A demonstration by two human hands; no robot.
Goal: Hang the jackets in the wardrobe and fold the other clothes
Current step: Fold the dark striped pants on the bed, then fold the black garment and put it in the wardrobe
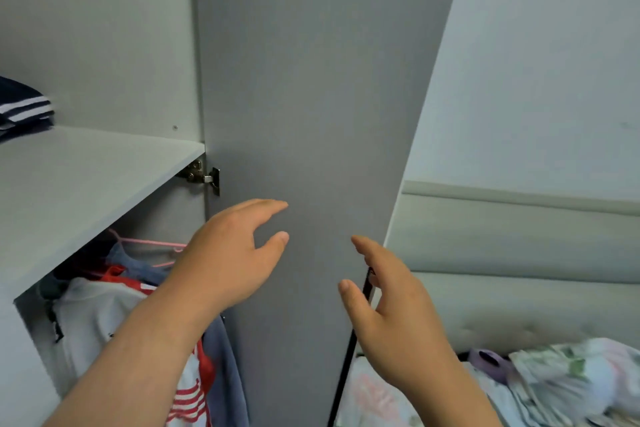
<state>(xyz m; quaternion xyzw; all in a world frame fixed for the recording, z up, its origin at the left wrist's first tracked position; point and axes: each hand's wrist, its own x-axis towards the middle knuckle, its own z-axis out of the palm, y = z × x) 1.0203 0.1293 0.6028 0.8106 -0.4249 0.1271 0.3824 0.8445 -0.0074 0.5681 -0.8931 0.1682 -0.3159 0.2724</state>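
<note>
My left hand (228, 253) is up in front of the open wardrobe door (311, 114), fingers spread, thumb apart from the rest, holding nothing. Can't tell if the fingertips touch the door's inside face or just hover. My right hand (391, 308) is at the door's free edge, also spread and empty, thumb on the near side, fingers reaching past the edge; contact w/ the edge is unclear. Both hands are apart from each other, door panel between them.

Left of the door, behind my left forearm, the jackets (104, 315) hang inside the wardrobe: a white one in front, sth red-and-white striped below it, a blue-grey one nearest the door. A pink hanger (149, 242) shows above them, just under the shelf (86, 177). The metal hinge (202, 175) sits where shelf meets door. On the shelf, far from the door at the left frame edge, lies a folded navy garment (24, 107) w/ white stripes.

Right of the door, past its edge, there's a padded headboard (519, 253), and low down a heap of floral fabric (571, 374), blurred, w/ sth purple (488, 359) beside it.
</note>
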